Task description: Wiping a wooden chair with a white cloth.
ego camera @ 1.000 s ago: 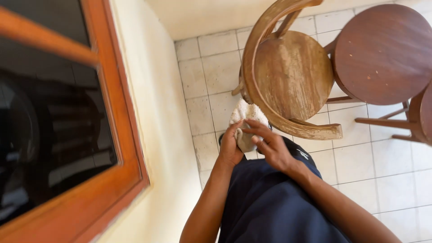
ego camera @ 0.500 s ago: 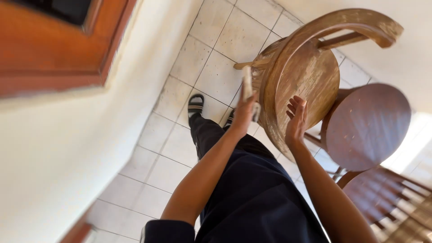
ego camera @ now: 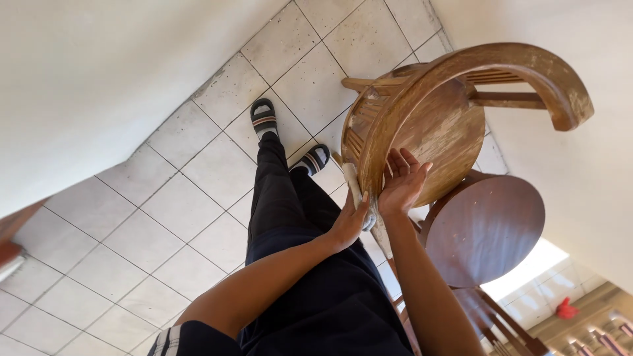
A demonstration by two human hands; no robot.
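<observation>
Cloth [ego camera: 354, 186] in left hand [ego camera: 349, 224] against wooden chair [ego camera: 422, 125], right hand [ego camera: 402, 181] alongside.

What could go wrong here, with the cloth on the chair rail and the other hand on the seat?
1. The left hand presses the cloth on the chair rail edge only; it could slip off.
2. The right hand lies flat on the seat, not gripping, so the chair may shift.
3. The round table sits close behind the chair; a push could knock them together.
</observation>
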